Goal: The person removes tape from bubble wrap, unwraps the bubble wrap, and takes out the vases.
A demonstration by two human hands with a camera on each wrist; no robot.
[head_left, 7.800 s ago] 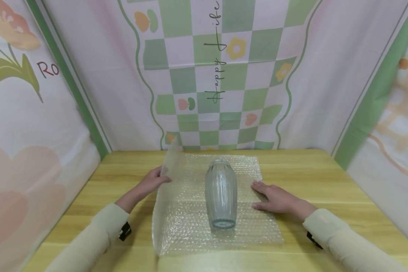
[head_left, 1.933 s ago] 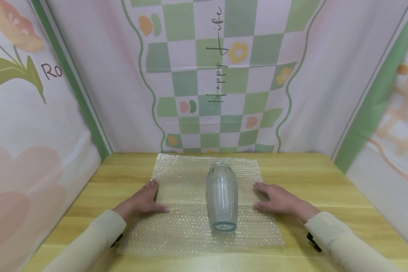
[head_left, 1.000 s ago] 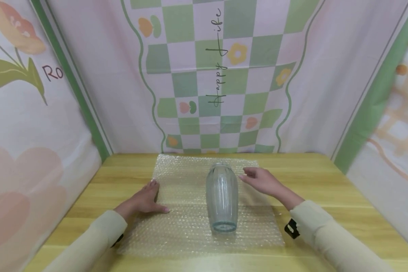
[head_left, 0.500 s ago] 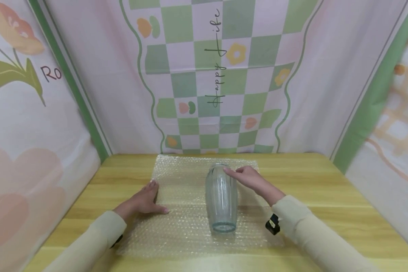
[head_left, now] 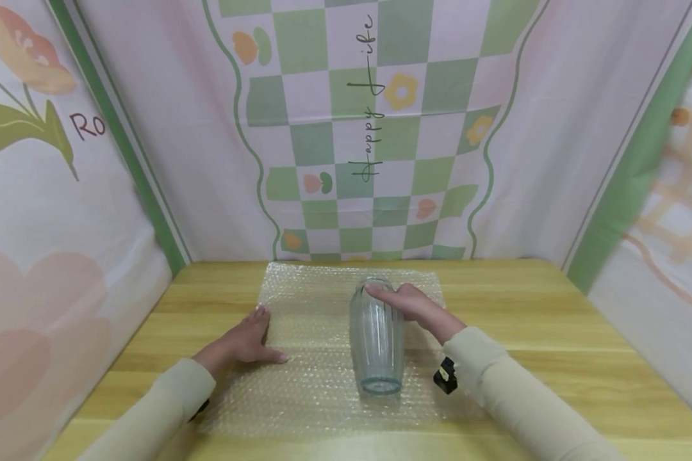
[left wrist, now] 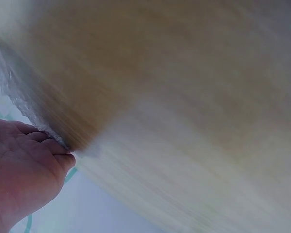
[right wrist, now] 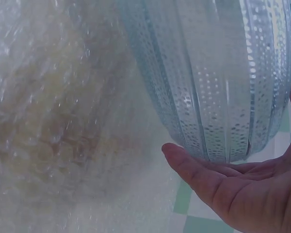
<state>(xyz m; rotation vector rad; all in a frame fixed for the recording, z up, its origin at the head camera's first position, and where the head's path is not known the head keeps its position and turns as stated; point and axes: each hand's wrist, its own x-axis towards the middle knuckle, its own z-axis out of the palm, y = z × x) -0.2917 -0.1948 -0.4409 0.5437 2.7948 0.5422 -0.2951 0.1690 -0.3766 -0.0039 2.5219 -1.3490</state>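
Observation:
A ribbed clear glass vase (head_left: 377,349) lies on its side on a sheet of bubble wrap (head_left: 311,384), base toward me and mouth toward the back. My right hand (head_left: 413,303) holds it near the neck, thumb over the top and the other fingers hidden behind the glass. The right wrist view shows that hand (right wrist: 247,187) cupped around the narrow end of the vase (right wrist: 213,73). Spread fingers of my left hand (head_left: 244,337) rest on the wrap's left edge. In the left wrist view the left hand (left wrist: 26,170) lies against the film with nothing gripped.
The wrap lies flat on a wooden table (head_left: 519,301), reaching almost to its back edge. A checkered cloth backdrop (head_left: 369,128) hangs behind the table. Printed cloth walls (head_left: 63,256) stand at both sides.
The raised left part of the wrap now lies flat. My right hand has left the wrap's right edge, moved left and taken hold of the vase's neck. The left hand has stayed put lately.

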